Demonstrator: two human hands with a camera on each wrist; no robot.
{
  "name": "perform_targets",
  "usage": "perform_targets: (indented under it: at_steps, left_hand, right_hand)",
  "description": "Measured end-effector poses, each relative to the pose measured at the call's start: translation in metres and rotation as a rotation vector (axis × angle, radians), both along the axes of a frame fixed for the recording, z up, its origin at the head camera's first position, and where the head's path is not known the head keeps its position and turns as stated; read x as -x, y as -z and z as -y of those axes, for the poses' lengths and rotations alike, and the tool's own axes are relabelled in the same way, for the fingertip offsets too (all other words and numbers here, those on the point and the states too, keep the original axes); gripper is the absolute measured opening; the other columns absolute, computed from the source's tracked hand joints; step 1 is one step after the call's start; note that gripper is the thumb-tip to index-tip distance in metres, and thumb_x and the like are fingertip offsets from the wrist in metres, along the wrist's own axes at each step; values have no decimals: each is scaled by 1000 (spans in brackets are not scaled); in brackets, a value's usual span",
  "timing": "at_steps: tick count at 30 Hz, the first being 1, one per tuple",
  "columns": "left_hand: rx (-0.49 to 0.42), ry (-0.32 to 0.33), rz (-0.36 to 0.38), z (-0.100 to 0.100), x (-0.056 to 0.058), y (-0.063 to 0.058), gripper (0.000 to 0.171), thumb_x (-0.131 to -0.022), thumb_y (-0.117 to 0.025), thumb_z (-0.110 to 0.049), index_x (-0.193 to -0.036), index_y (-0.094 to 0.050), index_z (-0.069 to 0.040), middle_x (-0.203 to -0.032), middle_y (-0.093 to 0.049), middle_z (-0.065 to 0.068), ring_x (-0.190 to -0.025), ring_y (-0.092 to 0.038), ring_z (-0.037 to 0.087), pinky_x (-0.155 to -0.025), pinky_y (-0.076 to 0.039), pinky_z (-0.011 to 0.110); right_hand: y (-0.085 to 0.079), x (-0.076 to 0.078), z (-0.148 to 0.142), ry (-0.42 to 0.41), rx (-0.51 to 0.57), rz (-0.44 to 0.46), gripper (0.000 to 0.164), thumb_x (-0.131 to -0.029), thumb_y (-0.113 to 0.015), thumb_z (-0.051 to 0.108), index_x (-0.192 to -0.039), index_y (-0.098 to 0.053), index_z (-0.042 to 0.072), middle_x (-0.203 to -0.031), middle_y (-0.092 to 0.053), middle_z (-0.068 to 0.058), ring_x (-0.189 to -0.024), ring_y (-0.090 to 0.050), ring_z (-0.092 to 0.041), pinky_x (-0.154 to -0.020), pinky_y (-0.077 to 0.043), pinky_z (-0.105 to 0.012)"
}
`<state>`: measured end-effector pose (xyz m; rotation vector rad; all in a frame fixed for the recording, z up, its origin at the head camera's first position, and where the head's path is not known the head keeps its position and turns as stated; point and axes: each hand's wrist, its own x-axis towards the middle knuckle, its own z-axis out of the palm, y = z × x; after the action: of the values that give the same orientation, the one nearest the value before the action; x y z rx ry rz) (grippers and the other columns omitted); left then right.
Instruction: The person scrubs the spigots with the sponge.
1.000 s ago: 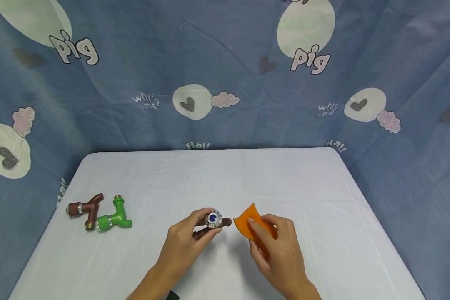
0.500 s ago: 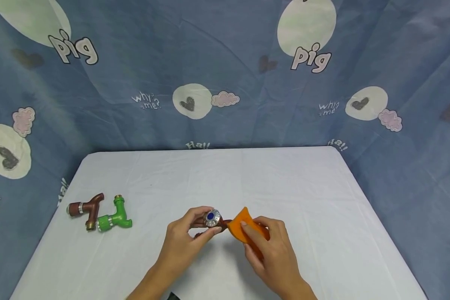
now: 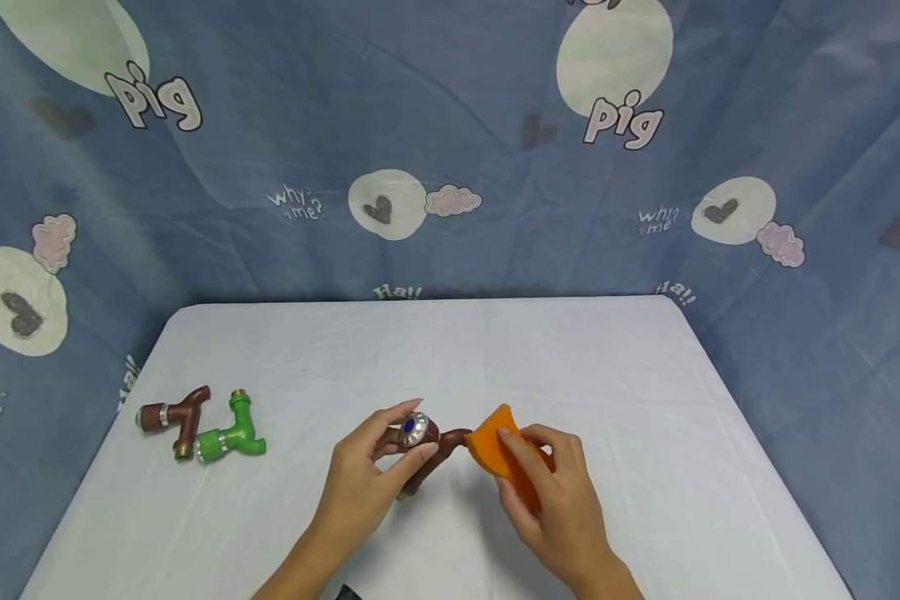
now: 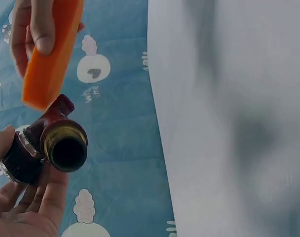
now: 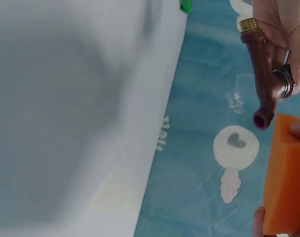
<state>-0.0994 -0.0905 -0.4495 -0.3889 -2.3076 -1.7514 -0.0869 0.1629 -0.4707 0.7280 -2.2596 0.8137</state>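
Observation:
My left hand (image 3: 363, 475) grips a dark red-brown faucet (image 3: 441, 457) by its round knob, which has a silver cap with a blue centre. The faucet's brass threaded end (image 4: 66, 143) faces the left wrist camera, and its spout (image 5: 262, 118) points toward my right hand. My right hand (image 3: 562, 500) holds an orange sponge (image 3: 489, 443) between thumb and fingers. In the head view the sponge's left edge meets the spout tip; whether they press together I cannot tell. The palm side of the right hand is hidden.
On the left of the white table (image 3: 570, 358) lie another brown faucet (image 3: 187, 417) and a green faucet (image 3: 238, 433), close together. A small black object (image 3: 347, 592) shows at the front edge. A blue patterned cloth (image 3: 450, 250) hangs behind the table.
The left hand has turned the faucet, so its knob tilts left and more of the body and spout shows. The sponge moved left to the spout, then slightly back right.

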Motion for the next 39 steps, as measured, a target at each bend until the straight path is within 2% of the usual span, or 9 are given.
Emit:
perform_targets:
  at_steps: [3,7,12,15,20,24,30,35,39]
  left_hand:
    - [-12,16,6,0,0,0,50,-92,-82,-13,-138,-66,-20,-114,-68,-2,-95,-73,13,-85,-62,29]
    - [-38,19,35,0,0,-1,44,-92,-82,-17,-134,-68,-18,-112,-67,0,-97,-73,15,-87,-62,30]
    - [-151,0,203,2,0,-6,39,-90,-85,-19,-125,-66,-13,-116,-71,7,-103,-74,18,-89,-61,30]
    - [-233,-20,306,3,0,-10,42,-88,-88,-17,-122,-63,-10,-117,-71,12,-105,-74,22,-89,-61,31]
    - [-333,14,378,1,1,-14,46,-87,-87,-9,-122,-59,-5,-111,-73,18,-101,-75,29,-87,-63,35]
    - [-361,43,358,-1,0,-14,46,-87,-85,-3,-123,-56,-3,-109,-73,20,-99,-76,31,-86,-63,36]
    - [-383,14,275,3,1,-11,44,-88,-82,4,-121,-54,-1,-118,-68,21,-101,-75,29,-85,-63,36]
    - [-397,-1,234,8,3,-9,44,-88,-80,7,-122,-52,1,-121,-65,21,-101,-75,28,-86,-63,36]
    - [-407,-36,220,8,5,-9,43,-88,-80,7,-120,-51,2,-118,-65,20,-98,-75,26,-86,-63,35]
  right_hand:
    - [-1,2,6,-4,3,-2,43,-108,-52,38,-140,-66,14,-125,-58,-14,-107,-52,-29,-78,-50,-28]
    - [3,0,9,11,-4,42,43,-109,-49,40,-140,-65,16,-125,-56,-13,-108,-52,-28,-80,-52,-29]
    - [11,-5,5,-3,1,88,41,-107,-53,36,-139,-65,14,-125,-55,-12,-109,-52,-28,-82,-53,-27]
    - [12,-7,3,-26,38,131,39,-104,-63,28,-140,-64,13,-126,-55,-11,-109,-55,-26,-81,-55,-27]
    - [8,-6,6,-95,179,229,53,-95,-74,5,-146,-60,12,-133,-54,-7,-109,-61,-21,-88,-59,-29]
    - [5,-7,13,-144,233,300,52,-97,-71,3,-147,-59,14,-134,-55,-4,-110,-63,-20,-91,-60,-32]
    - [7,-14,17,-224,214,368,45,-100,-70,7,-143,-63,16,-130,-57,-2,-107,-65,-19,-89,-61,-35]
    - [10,-18,12,-244,177,379,45,-99,-72,9,-142,-64,17,-130,-57,-1,-106,-63,-18,-87,-61,-34]
    - [12,-21,9,-233,179,348,49,-96,-75,6,-142,-63,16,-130,-56,-2,-106,-62,-18,-85,-60,-32]
